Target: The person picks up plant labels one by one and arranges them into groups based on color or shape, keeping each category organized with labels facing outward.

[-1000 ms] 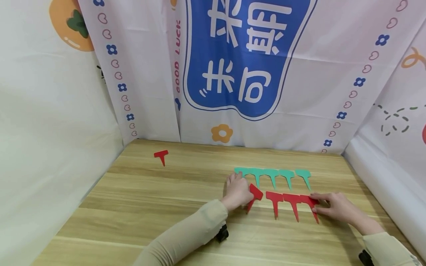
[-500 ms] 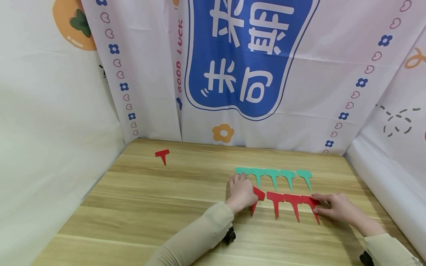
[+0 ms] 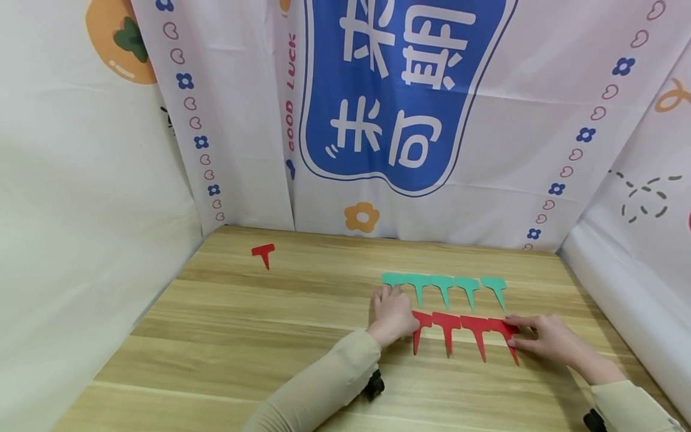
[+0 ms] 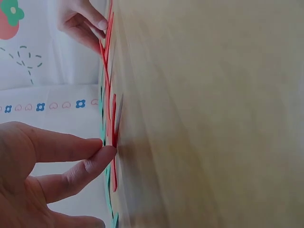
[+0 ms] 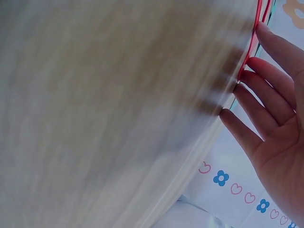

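Observation:
In the head view, my left hand (image 3: 394, 315) is at the left end of a row of red T-shaped plant labels. Its thumb and a finger pinch the leftmost red label (image 3: 423, 319), whose left part the hand hides; the left wrist view shows this grip edge-on. At the row's other end, my right hand (image 3: 545, 339) rests its fingertips on the rightmost red label (image 3: 501, 327). The right wrist view shows the right fingers spread and nearly straight. Between the hands lie two more red labels (image 3: 445, 321), heads side by side, stems toward me.
Behind the red row, several green plant labels (image 3: 442, 283) form a similar row; my left fingertips overlap its left end. One loose red label (image 3: 263, 249) lies at the back left of the wooden table (image 3: 227, 336). Printed white cloth (image 3: 243, 150) encloses the back and sides.
My left hand has moved slightly right and turned its tilted red label straighter, bringing its head up against the neighbouring one. The right hand has stayed in place.

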`<state>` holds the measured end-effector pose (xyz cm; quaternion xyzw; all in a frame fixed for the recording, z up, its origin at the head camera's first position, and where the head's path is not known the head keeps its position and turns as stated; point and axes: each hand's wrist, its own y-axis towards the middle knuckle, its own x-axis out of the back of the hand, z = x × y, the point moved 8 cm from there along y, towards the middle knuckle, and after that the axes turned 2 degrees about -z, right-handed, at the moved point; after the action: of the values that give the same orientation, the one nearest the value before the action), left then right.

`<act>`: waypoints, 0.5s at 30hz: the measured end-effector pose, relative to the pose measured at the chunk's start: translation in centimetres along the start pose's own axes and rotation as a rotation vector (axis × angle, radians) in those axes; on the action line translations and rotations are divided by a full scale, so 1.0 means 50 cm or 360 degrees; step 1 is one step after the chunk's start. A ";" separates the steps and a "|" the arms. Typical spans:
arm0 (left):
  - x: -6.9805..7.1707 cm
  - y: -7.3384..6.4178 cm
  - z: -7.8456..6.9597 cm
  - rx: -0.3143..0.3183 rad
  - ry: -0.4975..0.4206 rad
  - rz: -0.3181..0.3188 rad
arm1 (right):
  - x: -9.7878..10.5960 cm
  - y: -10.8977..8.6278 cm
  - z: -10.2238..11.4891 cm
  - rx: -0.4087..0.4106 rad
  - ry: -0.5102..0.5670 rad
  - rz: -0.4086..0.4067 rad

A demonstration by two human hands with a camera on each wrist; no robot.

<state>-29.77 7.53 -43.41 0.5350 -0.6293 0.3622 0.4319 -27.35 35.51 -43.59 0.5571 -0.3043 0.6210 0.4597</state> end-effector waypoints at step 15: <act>0.030 -0.015 0.042 -0.0088 -0.0044 -0.0039 | 0.006 -0.001 0.005 0.0019 0.0020 -0.0026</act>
<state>-29.43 4.91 -42.77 0.5355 -0.6385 0.3320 0.4420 -27.21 35.38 -43.28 0.5584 -0.2932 0.6224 0.4634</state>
